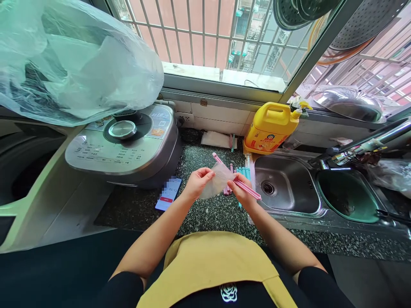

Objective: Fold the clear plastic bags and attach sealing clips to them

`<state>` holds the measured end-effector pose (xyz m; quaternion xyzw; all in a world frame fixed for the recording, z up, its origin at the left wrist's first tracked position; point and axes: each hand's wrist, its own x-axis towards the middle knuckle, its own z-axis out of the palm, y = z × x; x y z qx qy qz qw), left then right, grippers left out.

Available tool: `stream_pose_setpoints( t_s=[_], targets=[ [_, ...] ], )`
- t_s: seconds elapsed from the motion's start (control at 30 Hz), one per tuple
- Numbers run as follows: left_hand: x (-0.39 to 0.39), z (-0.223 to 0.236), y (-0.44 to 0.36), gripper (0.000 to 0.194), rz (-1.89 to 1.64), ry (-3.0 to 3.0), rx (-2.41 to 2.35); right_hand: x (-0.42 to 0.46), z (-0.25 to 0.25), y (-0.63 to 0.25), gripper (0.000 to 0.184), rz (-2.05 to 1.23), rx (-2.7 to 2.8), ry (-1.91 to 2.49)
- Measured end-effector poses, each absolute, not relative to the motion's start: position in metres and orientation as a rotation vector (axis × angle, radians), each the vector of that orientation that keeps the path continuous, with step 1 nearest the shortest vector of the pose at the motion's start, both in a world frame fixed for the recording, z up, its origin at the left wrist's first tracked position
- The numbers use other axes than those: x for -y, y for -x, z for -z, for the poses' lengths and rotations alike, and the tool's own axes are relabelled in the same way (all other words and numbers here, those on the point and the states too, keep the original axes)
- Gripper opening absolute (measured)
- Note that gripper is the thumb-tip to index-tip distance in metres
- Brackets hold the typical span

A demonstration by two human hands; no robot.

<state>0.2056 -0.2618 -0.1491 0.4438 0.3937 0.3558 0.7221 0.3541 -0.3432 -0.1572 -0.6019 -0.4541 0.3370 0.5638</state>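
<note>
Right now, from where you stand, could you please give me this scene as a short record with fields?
Left hand: pinches a translucent bag
Right hand: grips a long pink item beside the bag
On counter: phone, loose teal sticks
Left side: large cooker
Behind sink: yellow jug
Unclear: bag's contents

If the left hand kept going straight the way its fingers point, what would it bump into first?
The left hand already pinches the clear bag, so that comes first. Just past it, probably the pink stick in the right hand, though depth is hard to judge.
</note>
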Motion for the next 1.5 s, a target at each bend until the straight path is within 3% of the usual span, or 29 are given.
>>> stream_pose_setpoints(
  t_s=[0.57, 1.0, 1.23, 1.5],
  targets=[
    [0.254, 0.157, -0.209, 0.034, -0.76, -1.036, -0.875, 0.348, 0.158, -0.347, 0.031, -0.767, 1.143, 1.41],
    [0.26, 0.159, -0.211, 0.04, -0.858, -0.716, -0.899, 0.345, 0.161, -0.351, 0.023, -0.823, 1.142, 1.33],
    [0.272, 0.16, -0.216, 0.033, -1.061, -0.542, -0.907, 0.336, 0.17, -0.335, 0.051, -0.926, 0.851, 1.193],
    [0.281, 0.158, -0.216, 0.034, -1.072, -0.404, -0.852, 0.333, 0.163, -0.33, 0.023, -0.851, 0.836, 1.34]
  ],
)
